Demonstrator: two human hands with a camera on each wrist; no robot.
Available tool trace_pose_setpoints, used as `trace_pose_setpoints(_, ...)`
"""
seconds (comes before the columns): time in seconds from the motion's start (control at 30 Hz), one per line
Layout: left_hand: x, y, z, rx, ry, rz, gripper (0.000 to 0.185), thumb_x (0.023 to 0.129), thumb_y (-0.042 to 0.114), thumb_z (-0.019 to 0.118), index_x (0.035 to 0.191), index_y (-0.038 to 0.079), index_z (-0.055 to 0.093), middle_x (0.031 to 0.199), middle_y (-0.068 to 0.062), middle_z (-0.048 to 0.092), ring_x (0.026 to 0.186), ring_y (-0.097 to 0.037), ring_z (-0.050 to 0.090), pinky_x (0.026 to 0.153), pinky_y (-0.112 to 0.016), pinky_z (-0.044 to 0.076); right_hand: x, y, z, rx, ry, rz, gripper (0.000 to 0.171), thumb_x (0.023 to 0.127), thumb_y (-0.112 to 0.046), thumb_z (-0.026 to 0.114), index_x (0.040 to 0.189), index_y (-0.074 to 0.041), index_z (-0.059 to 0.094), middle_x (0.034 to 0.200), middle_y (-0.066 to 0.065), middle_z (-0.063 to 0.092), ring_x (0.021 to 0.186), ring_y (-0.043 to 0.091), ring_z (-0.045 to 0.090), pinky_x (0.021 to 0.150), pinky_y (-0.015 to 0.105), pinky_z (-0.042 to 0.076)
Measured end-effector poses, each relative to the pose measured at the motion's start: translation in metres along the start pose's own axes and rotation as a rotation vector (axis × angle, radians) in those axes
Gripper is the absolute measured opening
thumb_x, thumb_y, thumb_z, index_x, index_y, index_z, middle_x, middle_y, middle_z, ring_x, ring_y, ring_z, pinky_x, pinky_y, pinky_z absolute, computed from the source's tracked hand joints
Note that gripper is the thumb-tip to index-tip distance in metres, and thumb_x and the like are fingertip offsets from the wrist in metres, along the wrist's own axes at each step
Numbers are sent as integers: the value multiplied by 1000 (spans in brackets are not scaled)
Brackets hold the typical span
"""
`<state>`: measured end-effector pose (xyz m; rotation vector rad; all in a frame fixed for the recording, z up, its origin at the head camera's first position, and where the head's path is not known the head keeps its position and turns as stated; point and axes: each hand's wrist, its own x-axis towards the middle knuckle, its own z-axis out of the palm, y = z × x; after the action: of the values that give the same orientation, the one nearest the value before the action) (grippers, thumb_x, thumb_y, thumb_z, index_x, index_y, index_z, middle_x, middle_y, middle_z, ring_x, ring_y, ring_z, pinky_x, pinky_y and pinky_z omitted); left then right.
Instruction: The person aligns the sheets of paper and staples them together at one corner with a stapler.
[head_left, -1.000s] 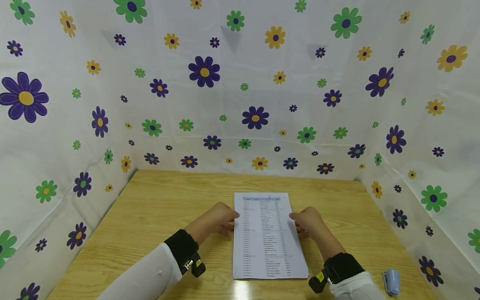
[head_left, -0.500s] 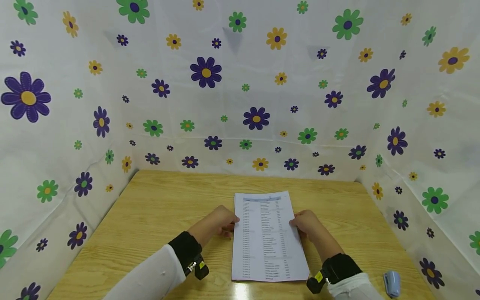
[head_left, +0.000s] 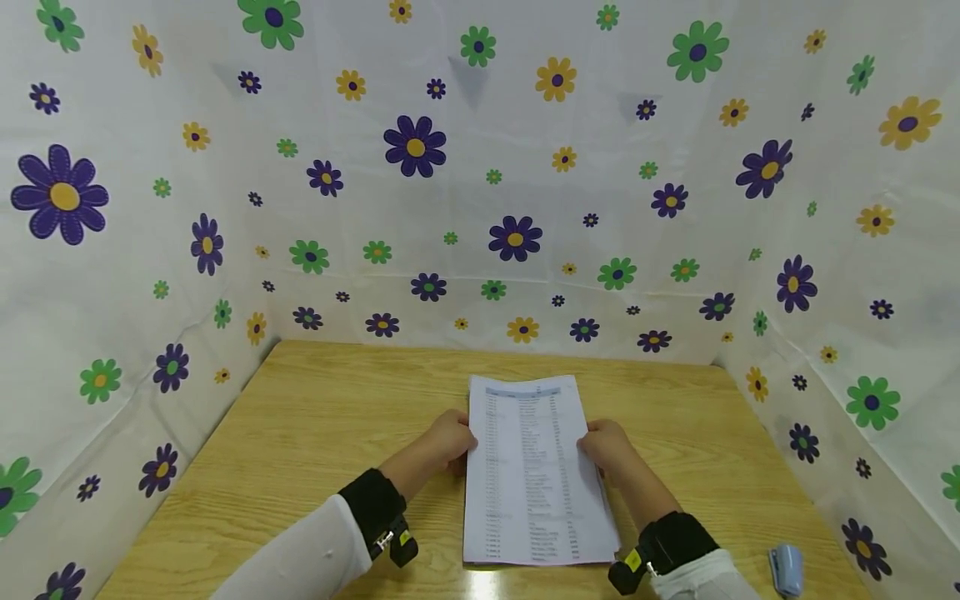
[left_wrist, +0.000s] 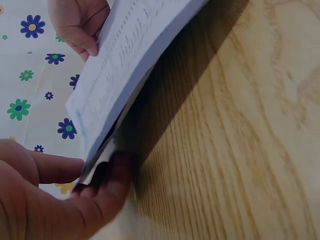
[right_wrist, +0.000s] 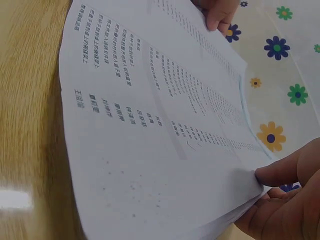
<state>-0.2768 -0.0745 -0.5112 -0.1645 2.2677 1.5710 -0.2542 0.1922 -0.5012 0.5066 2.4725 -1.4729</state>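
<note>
A stack of printed paper sheets is held between both hands over the wooden table in the head view. My left hand grips its left edge, thumb on top and fingers underneath. On the opposite edge my right hand pinches the sheets the same way. In the left wrist view the stack is tilted, its near edge raised with a dark shadow below it, and the left hand's fingers curl under. The right wrist view shows rows of printed text on the top sheet, which bows slightly.
A light blue stapler stands on the wooden table near its front right. White cloth with purple, green and yellow flowers hangs behind the table and along both sides. A black camera strap wraps each wrist.
The hands first touch the edges of the flat stack, then close more firmly round them. The stack's far edge has risen a little.
</note>
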Motion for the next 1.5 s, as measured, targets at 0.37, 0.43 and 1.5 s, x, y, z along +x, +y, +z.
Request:
trace_pose_setpoints(0.37,-13,27,-23,-132,87,265,57,97,-4,41,153,0,30,135,-26,56,108,-33,64,83,-38,54,-17,-40,0,182,75,-214,47,101,-2,47,146,9,43,133,27,57,116,37,59,100,50,50)
trace_pose_setpoints(0.43,-19,38,-28,-117,132,336,54,99,-2,39,153,0,32,135,-25,57,110,-32,63,86,-40,53,-19,-49,-1,225,115,-271,45,102,-2,47,145,8,45,131,26,59,113,35,60,98,47,51)
trace_pose_setpoints(1.5,-39,39,-27,-78,333,647,35,109,9,36,143,6,38,134,-22,56,115,-40,63,88,-56,55,-36,-53,22,417,151,-655,28,108,-4,41,134,-3,51,131,15,62,118,32,62,98,53,49)
